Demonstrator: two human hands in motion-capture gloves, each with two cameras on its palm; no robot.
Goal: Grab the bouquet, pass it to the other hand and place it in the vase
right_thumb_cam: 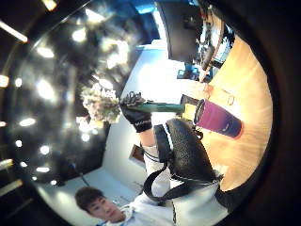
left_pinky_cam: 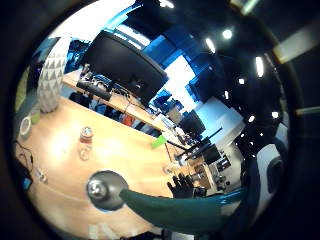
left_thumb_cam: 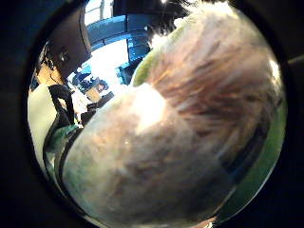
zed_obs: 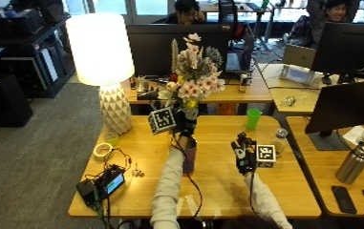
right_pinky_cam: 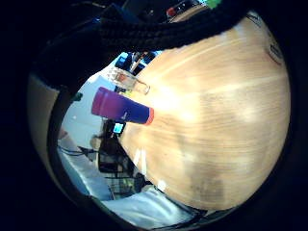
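My left hand (zed_obs: 185,123) is raised above the wooden table (zed_obs: 219,191) and grips the bouquet (zed_obs: 194,71) by its green wrapped stems, with the pink and cream flowers upright above it. The right thumb side view shows that hand (right_thumb_cam: 136,115) curled round the stems (right_thumb_cam: 162,107). Blossoms (left_thumb_cam: 190,118) fill the left thumb side view. The vase, a purple tumbler (zed_obs: 189,161), stands on the table under my left wrist and is partly hidden by the forearm. It also shows as the tumbler (right_pinky_cam: 122,110) and tumbler (right_thumb_cam: 218,120). My right hand (zed_obs: 244,152) hovers open to the right, fingers spread and holding nothing.
A white lamp (zed_obs: 102,62) stands at the table's back left. A green cup (zed_obs: 252,118) and a glass jar (zed_obs: 281,139) are on the right. A tape roll (zed_obs: 102,150) and a black device with cables (zed_obs: 102,186) lie at the left. Monitors line the back.
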